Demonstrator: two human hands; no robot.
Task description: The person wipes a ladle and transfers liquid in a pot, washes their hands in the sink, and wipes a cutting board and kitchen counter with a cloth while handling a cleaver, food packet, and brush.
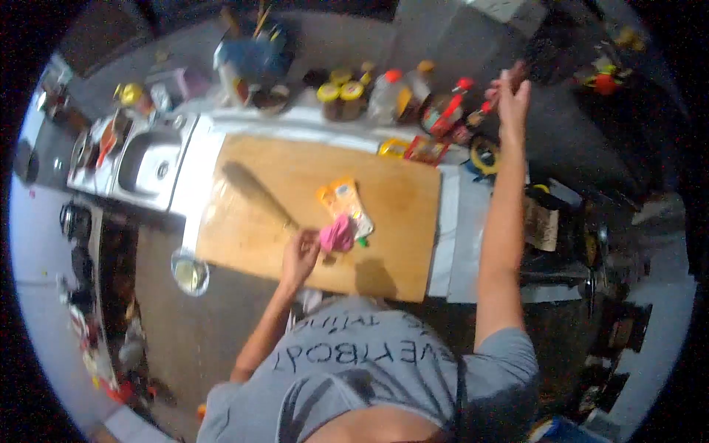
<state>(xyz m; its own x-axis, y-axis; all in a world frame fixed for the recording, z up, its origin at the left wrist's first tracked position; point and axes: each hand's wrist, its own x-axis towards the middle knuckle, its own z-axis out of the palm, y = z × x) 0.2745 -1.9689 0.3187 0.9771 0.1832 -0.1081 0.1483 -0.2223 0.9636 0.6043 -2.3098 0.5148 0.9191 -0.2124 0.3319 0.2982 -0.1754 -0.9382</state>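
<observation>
My left hand (299,258) is low over a wooden board (399,184), its fingers closed at the edge of a crumpled pink cloth-like bundle (337,234). The bundle overlaps the lower end of an orange and white pouch (343,196), with a small green piece beside it. A long dark streak (255,188) runs from near my left fingers to the upper left; I cannot tell whether it is an object or a shadow. Far forward on the right, my outstretched right hand (509,100) is beside red-capped bottles (458,92). Its fingers are blurred, and what they hold, if anything, is unclear.
Yellow-lidded jars (341,96), a clear bottle (384,96) and yellow and red packets (425,150) line the board's far side. On the left is a sink (155,166). A clear container (190,273) is near the board's lower left corner. A stove (554,221) stands right.
</observation>
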